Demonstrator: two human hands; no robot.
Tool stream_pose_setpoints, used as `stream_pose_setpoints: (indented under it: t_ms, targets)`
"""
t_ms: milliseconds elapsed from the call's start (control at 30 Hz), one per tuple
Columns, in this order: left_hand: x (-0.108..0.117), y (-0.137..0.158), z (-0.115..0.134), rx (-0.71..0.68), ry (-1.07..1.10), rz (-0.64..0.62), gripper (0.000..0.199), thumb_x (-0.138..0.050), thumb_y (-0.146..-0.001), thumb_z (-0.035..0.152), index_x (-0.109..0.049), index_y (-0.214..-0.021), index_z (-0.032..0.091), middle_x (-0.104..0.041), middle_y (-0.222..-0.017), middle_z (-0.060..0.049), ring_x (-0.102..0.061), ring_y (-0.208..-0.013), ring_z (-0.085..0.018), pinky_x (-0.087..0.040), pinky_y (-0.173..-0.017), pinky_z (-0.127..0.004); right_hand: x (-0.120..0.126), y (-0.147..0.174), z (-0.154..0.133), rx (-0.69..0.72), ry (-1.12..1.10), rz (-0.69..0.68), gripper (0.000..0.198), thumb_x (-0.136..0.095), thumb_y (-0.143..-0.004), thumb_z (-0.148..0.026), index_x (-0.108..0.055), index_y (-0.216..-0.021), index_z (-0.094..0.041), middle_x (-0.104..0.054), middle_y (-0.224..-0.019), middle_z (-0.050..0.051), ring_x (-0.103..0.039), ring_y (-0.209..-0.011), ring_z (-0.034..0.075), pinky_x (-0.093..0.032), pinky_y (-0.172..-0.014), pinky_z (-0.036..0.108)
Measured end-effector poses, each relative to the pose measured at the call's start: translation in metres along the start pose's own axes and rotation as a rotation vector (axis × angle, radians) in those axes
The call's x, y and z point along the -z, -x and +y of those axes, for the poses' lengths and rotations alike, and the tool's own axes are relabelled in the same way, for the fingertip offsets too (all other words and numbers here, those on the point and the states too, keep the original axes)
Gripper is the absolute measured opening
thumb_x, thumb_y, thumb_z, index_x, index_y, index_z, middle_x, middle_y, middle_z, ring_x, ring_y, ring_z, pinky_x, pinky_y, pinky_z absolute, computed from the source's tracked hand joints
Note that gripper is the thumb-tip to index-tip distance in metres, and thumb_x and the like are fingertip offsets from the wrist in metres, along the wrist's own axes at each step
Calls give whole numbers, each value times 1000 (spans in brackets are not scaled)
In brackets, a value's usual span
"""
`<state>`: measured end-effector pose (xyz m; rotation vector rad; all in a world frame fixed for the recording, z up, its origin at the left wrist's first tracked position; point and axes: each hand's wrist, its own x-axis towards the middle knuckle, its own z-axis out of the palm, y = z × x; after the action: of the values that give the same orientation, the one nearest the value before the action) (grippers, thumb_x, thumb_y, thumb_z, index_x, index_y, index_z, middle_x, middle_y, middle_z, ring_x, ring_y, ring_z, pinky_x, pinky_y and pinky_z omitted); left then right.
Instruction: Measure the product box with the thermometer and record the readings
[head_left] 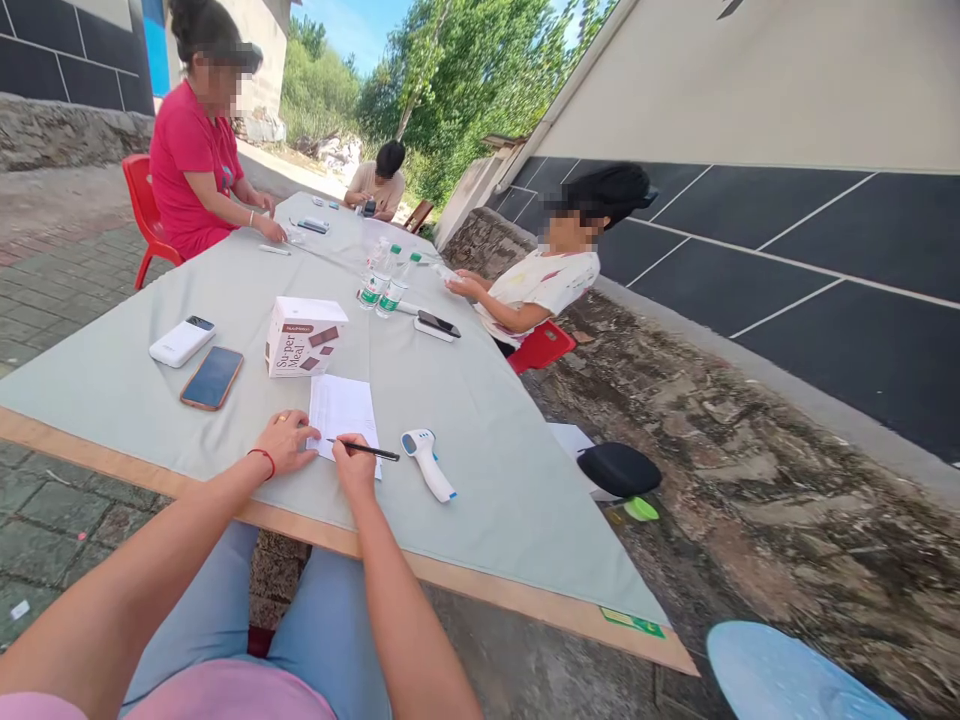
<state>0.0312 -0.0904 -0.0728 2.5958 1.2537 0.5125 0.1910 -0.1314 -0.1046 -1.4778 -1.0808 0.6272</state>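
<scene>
In front of me a white sheet of paper [343, 402] lies on the cloth-covered table. My left hand [287, 443] rests flat on its left edge, fingers spread. A black pen [379, 452] is held in my right hand [352, 468], its tip pointing left over the sheet. Just right of the paper lies a white and blue infrared thermometer [429, 465]. Behind the sheet stands a white and brown box [306, 338] marked "Super Meal". Left of it are a phone in an orange-brown case [212, 378] and a white power bank [182, 341].
Two water bottles [392, 290] stand mid-table, with a black phone [438, 324] on a white object beside them. One person [199, 170] sits at the left side, another [544, 280] at the right, a third [379, 182] at the far end. The wooden table edge [480, 588] runs before me.
</scene>
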Motion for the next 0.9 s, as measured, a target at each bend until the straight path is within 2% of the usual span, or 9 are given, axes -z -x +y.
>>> stream_pose_setpoints:
  t_ms: [900]
  targets:
    - [2,0,1,1,-16,-19,25,-64,-82,36,-70,-105,30,-52,-113,-7,-49,-109,-25,-37,-100,-43,1,-3,3,42,56,-30,18,-53,-67,-37,-61,-70,-21,-62,-65,0,-55,-64,18,-45,-66,31]
